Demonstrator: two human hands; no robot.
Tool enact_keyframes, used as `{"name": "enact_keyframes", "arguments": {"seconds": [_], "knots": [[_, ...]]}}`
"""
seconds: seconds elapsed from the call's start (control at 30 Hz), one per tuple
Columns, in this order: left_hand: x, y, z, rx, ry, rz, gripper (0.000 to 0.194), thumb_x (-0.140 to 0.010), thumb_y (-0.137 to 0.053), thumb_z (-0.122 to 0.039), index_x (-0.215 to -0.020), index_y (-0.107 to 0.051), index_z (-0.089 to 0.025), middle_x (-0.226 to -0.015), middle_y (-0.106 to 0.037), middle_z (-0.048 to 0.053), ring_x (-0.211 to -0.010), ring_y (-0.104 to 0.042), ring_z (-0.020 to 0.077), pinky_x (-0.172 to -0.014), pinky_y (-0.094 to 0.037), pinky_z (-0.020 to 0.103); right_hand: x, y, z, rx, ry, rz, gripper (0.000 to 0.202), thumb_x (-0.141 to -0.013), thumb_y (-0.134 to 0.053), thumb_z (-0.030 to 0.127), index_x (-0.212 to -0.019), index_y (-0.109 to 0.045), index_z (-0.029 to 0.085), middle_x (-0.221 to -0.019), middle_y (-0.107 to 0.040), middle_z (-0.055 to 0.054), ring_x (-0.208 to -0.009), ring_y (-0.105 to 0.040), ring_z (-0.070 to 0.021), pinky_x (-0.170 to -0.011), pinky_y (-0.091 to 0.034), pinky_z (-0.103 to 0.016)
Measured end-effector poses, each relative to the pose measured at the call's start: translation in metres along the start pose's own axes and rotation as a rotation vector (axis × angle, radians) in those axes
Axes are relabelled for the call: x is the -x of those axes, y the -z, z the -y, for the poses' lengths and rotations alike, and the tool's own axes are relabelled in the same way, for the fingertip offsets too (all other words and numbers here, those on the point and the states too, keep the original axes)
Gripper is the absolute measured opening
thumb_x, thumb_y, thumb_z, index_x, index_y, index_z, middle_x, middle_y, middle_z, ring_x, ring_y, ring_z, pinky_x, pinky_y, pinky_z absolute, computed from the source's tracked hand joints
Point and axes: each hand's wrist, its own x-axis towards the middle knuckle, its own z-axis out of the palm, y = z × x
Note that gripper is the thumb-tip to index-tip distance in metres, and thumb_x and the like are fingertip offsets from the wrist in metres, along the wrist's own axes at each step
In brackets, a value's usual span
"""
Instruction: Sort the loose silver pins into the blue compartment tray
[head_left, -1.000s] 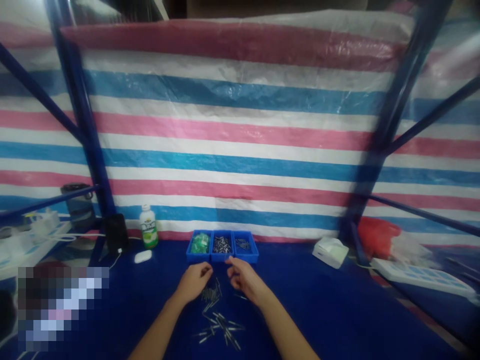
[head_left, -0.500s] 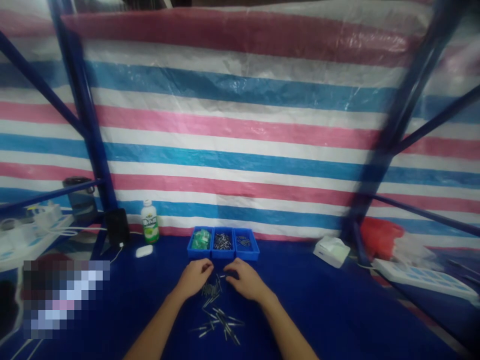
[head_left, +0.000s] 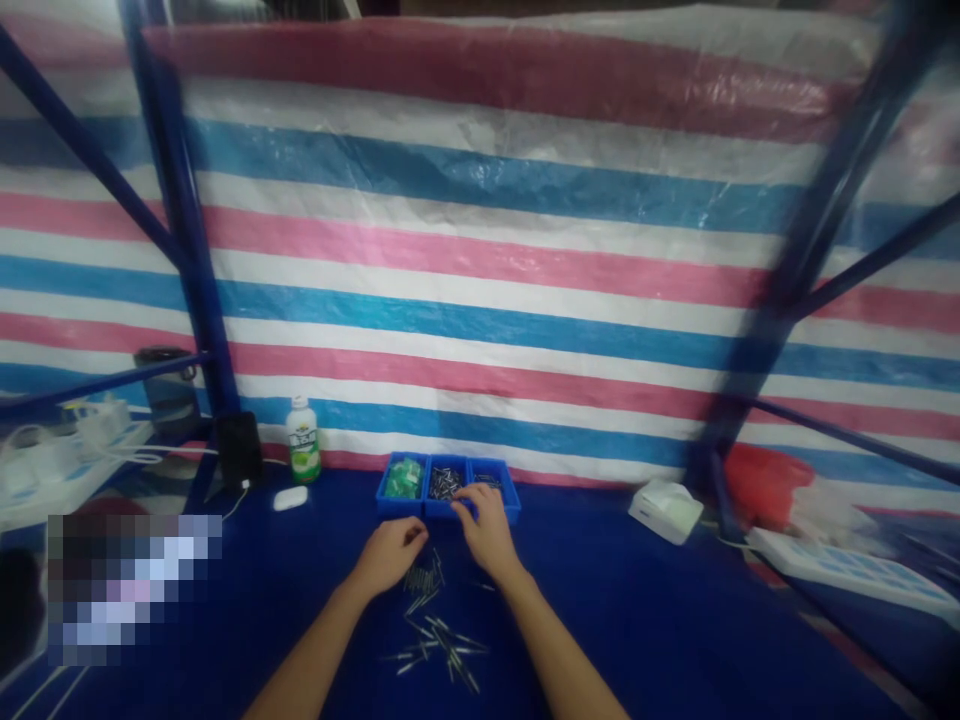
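My left hand (head_left: 391, 552) rests on the blue table, thumb and fingers curled together in a pinch; what they hold, if anything, is too small to make out. My right hand (head_left: 486, 525) reaches over the front of the blue bins, thumb and forefinger apart, fingertips between the middle and right bins. The middle bin (head_left: 448, 510) holds many small dark metal pieces (head_left: 445, 482). Thin metal pieces in the right bin (head_left: 512, 497) are partly hidden by my hand. Beside my left hand lies a row of thin metal pieces (head_left: 424, 578). Nearer me is a loose pile of slim metal rods (head_left: 444, 645).
The left bin (head_left: 384, 490) contains green plastic packets (head_left: 404, 478). Behind it to the left stand a white bottle (head_left: 303, 440), a white oval case (head_left: 290, 498) and a black device (head_left: 238, 448). A tissue pack (head_left: 666, 510) and a power strip (head_left: 847, 570) lie right.
My right hand has moved forward from the table beside the metal pieces to over the bins. A thin piece now shows on the table near my right wrist. My left hand stays put.
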Motion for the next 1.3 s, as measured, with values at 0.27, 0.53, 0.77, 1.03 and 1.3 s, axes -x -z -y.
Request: {"name": "enact_keyframes", "arguments": {"seconds": [0.27, 0.53, 0.77, 1.03, 1.3], "knots": [[-0.001, 0.0, -0.001, -0.003, 0.021, 0.009, 0.028, -0.088, -0.049, -0.039, -0.093, -0.071, -0.022, -0.085, -0.074, 0.002, -0.076, -0.065, 0.018, -0.067, -0.041, 0.025, 0.007, 0.036, -0.017, -0.037, -0.168, 0.262, 0.017, -0.08, -0.066, 0.039, -0.079, -0.071, 0.022, -0.072, -0.064, -0.002, -0.067, -0.055, -0.0172, -0.063, -0.039, -0.027], [0.001, -0.002, 0.0, 0.011, 0.005, -0.011, 0.027, -0.088, -0.049, -0.038, -0.091, -0.071, -0.022, -0.081, -0.073, 0.002, -0.073, -0.064, 0.0174, -0.066, -0.041, 0.025, 0.033, 0.042, -0.02, 0.124, -0.253, 0.684, 0.006, -0.063, -0.073, 0.017, -0.066, -0.072, 0.022, -0.069, -0.067, 0.0, -0.06, -0.056, -0.0146, -0.054, -0.036, -0.024], [-0.002, -0.002, 0.004, 0.003, 0.013, -0.005, 0.026, -0.087, -0.049, -0.037, -0.091, -0.071, -0.022, -0.083, -0.073, 0.002, -0.075, -0.065, 0.0175, -0.068, -0.041, 0.025, 0.03, 0.027, 0.0, 0.021, -0.067, 0.501, 0.02, -0.077, -0.056, 0.013, -0.085, -0.072, 0.023, -0.082, -0.069, -0.003, -0.077, -0.059, -0.0183, -0.072, -0.041, -0.028], [0.0, 0.0, 0.001, 0.031, 0.006, 0.02, 0.03, -0.088, -0.048, -0.039, -0.095, -0.071, -0.021, -0.085, -0.074, 0.004, -0.076, -0.065, 0.0182, -0.067, -0.042, 0.025, 0.023, 0.011, 0.022, -0.595, -0.25, 0.327, 0.021, -0.082, -0.066, 0.036, -0.097, -0.07, 0.022, -0.085, -0.07, -0.004, -0.073, -0.062, -0.0187, -0.072, -0.047, -0.033], [-0.003, -0.003, 0.004, 0.025, -0.009, -0.01, 0.027, -0.087, -0.049, -0.038, -0.091, -0.071, -0.023, -0.081, -0.073, 0.001, -0.072, -0.064, 0.0171, -0.065, -0.041, 0.024, 0.021, 0.012, 0.02, -1.36, -0.579, 0.126, 0.025, -0.076, -0.075, 0.04, -0.077, -0.06, 0.021, -0.065, -0.055, 0.003, -0.056, -0.049, -0.0106, -0.058, -0.041, -0.025]]}}
